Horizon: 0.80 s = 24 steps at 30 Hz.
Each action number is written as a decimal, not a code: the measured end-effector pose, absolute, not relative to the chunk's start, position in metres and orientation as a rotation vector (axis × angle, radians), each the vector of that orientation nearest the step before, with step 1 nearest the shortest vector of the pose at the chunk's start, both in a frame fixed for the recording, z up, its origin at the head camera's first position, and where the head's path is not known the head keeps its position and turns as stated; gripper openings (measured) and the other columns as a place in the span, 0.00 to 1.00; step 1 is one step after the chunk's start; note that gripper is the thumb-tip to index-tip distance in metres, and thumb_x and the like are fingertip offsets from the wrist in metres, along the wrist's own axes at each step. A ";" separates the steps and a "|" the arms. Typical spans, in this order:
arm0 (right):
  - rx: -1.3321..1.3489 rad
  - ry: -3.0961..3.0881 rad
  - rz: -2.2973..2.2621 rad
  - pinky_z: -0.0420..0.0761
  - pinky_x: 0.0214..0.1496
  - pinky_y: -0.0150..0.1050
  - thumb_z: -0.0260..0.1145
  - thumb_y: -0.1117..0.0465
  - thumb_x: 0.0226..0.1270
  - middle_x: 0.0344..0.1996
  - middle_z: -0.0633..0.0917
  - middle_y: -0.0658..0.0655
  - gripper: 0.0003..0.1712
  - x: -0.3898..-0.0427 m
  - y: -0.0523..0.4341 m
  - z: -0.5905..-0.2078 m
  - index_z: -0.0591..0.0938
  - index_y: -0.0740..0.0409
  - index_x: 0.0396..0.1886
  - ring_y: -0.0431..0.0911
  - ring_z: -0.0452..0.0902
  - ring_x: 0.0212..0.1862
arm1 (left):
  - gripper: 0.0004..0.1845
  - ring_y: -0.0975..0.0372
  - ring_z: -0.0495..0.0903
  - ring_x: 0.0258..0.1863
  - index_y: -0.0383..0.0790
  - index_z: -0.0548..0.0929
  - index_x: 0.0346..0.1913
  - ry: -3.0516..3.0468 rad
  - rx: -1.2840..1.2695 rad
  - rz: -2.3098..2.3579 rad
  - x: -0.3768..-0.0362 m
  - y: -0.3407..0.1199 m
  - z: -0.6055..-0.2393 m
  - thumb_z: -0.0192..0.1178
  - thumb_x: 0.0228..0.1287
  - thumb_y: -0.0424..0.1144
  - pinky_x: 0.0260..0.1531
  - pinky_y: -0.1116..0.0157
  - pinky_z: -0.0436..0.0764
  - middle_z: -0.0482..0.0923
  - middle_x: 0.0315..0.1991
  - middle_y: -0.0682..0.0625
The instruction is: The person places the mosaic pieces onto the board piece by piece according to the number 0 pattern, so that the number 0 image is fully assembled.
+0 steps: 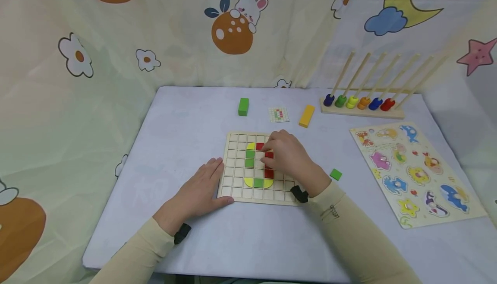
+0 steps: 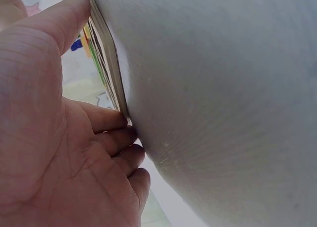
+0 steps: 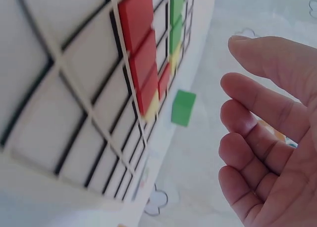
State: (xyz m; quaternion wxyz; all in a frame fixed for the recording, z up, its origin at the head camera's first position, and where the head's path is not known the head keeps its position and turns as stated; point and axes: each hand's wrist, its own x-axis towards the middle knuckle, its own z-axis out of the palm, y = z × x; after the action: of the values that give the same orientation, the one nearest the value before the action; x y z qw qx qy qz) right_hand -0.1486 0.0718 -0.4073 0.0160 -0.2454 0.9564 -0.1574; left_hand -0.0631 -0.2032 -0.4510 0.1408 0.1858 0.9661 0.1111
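Observation:
A wooden grid board (image 1: 233, 180) lies on the table with red tiles (image 1: 268, 174), green tiles (image 1: 250, 162) and yellow rounded tiles (image 1: 248, 183) set in its squares. My left hand (image 1: 199, 191) rests at the board's left side; in the left wrist view, thumb and fingertips touch the board edge (image 2: 106, 54). Over the upper right part of the board hovers my right hand (image 1: 289, 156), hiding some squares. The right wrist view shows its fingers loosely bent, apart from the red tiles (image 3: 141, 64), with nothing between them.
Behind the board are a green block (image 1: 243, 107), a small pattern card (image 1: 279, 115) and an orange-yellow block (image 1: 306, 116). One loose green tile (image 1: 335, 174) lies beside the right forearm. A bead rack (image 1: 361, 110) stands back right, above an animal puzzle board (image 1: 419, 193).

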 end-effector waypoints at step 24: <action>-0.539 3.073 -0.578 0.79 0.51 0.50 0.80 0.53 0.61 0.42 0.87 0.56 0.16 -0.137 0.154 -0.397 0.93 0.55 0.45 0.53 0.76 0.50 | 0.59 0.49 0.44 0.87 0.34 0.50 0.84 2.796 0.573 0.336 -0.064 -0.204 -0.455 0.63 0.66 0.69 0.86 0.50 0.54 0.44 0.87 0.42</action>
State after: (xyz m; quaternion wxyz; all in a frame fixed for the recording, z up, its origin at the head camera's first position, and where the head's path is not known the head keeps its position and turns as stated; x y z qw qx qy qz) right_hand -0.1368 0.1545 -0.3974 -0.0158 -0.1699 0.9683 -0.1822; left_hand -0.0641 -0.2040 -0.4553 0.1335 0.1977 0.9642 0.1158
